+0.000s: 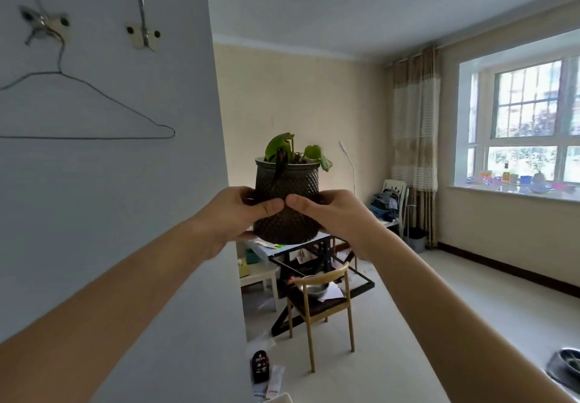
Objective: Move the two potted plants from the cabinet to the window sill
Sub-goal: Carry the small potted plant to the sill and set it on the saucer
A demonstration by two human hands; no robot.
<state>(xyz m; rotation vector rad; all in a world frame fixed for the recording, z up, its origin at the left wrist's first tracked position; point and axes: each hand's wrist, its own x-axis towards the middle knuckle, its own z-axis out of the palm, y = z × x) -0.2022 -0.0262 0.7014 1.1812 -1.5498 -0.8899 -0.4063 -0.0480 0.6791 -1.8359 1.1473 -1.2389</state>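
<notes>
Single head view, wide-angle, facing forward into room; potted plant (287,179) near, centre.

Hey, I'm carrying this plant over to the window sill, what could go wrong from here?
1. The window sill already holds many small items. Setting the pot down among them may knock some over, so aim for a bare stretch.
2. The wooden chair and packets on the floor lie ahead, and the raised pot partly hides them, so you might trip.
3. Your left hand and right hand grip only its lower half, so it could tip.
</notes>
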